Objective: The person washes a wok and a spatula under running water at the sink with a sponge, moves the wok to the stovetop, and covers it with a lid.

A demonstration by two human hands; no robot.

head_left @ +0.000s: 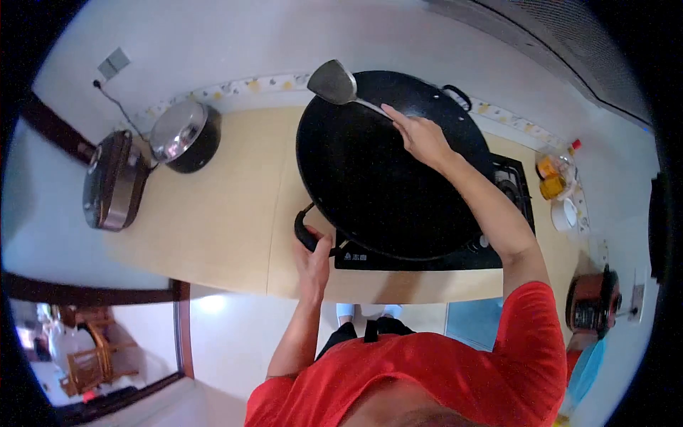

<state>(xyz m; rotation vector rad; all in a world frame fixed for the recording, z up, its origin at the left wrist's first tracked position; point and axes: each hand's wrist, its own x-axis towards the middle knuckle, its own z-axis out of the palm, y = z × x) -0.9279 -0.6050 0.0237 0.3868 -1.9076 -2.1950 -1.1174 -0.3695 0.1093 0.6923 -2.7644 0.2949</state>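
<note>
A large black wok (pixel 384 185) rests over the gas stove (pixel 420 262), covering most of it. My left hand (pixel 314 257) is closed around the wok's near-left loop handle (pixel 304 231). A metal wok spatula (pixel 334 82) is gripped in my right hand (pixel 421 139), with the index finger stretched along its shaft. Its broad blade points left over the wok's far rim. I see no food in the dark bowl of the wok. The wok's other loop handle (pixel 457 97) is at the far right, next to the wall.
On the left of the counter (pixel 213 213) stand a lidded pot (pixel 186 135) and a rice cooker (pixel 114 181). To the right are an oil bottle (pixel 553 186), a white bowl (pixel 564 214) and a reddish-brown cooker (pixel 593 302). A range hood (pixel 569 43) hangs at the upper right.
</note>
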